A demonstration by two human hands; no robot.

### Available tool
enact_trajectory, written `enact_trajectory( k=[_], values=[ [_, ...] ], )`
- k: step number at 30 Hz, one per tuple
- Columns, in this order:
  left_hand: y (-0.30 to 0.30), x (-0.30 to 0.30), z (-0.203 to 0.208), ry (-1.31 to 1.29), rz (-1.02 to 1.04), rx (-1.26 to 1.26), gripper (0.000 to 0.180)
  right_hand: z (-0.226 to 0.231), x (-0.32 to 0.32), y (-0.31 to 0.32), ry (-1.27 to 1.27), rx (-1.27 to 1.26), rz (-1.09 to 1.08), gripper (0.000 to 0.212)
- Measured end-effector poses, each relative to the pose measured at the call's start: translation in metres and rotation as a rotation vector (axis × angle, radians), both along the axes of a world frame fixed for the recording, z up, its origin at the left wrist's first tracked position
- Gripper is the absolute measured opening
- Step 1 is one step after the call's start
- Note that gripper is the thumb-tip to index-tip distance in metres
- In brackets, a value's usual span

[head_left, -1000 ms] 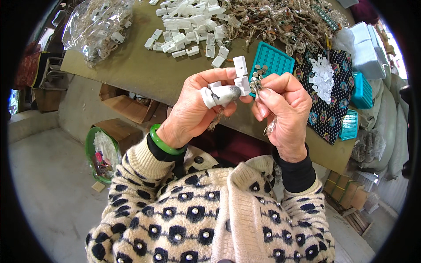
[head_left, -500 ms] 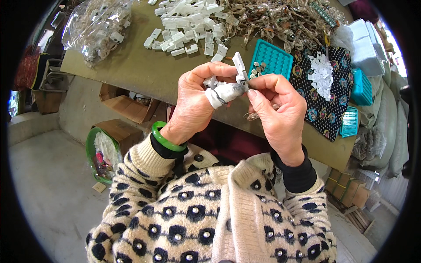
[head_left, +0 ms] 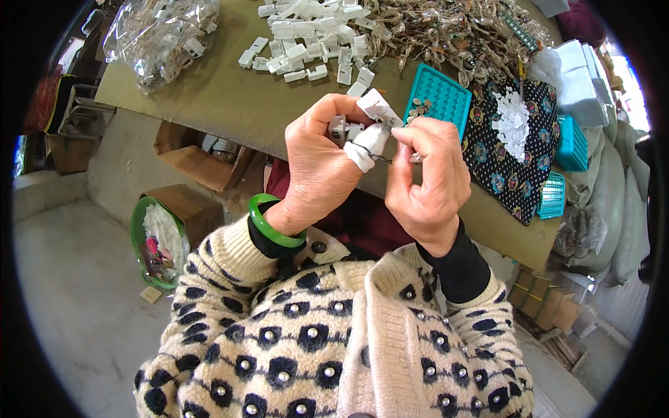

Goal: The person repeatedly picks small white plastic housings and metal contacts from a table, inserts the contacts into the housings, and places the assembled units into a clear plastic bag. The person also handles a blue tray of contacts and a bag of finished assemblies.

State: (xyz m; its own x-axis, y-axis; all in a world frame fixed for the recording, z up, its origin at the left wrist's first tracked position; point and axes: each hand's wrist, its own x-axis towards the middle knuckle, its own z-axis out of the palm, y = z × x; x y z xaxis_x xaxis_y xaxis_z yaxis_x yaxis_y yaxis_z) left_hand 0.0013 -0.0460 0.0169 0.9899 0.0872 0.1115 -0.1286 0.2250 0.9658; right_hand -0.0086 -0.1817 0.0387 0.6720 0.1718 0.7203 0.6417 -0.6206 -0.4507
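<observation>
My left hand (head_left: 313,157), with a green bangle at its wrist, is closed on a small white plastic casing (head_left: 376,104) held up at the fingertips. White cloth (head_left: 369,145) wraps the thumb, tied with a dark band. More white casings (head_left: 340,130) sit tucked inside the curled fingers. Close beside it, my right hand (head_left: 432,177) is pinched, thumb and index finger at the casing's lower end. A bit of thin clear wire (head_left: 416,158) shows between its fingers; the fingertips hide the rest.
Beyond my hands lie a heap of white casings (head_left: 306,38) and a tangle of wire bundles (head_left: 446,31). A teal tray (head_left: 439,94) holds small round metal pieces. White bits (head_left: 511,125) lie on patterned cloth (head_left: 498,177). A clear bag (head_left: 160,42) sits far left; a green basket (head_left: 141,240) stands below.
The casing at my left fingertips has tipped from upright to a slant with its broad side showing. My right hand has turned and moved slightly left, its fingers curled tighter.
</observation>
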Motion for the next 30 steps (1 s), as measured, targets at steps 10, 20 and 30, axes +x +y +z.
enact_trajectory(
  k=[10,20,30],
  values=[
    [0.022,-0.001,0.000,0.484,-0.373,-0.781,0.019,-0.007,-0.002,0.004,0.373,0.345,0.072,0.010],
    [0.018,-0.002,-0.002,0.372,-0.231,-0.628,0.025,-0.001,-0.013,0.011,0.468,0.537,0.100,0.010],
    [0.015,-0.001,-0.002,0.277,-0.148,-0.581,0.025,-0.003,-0.019,0.009,0.150,0.167,0.041,0.018]
  ],
)
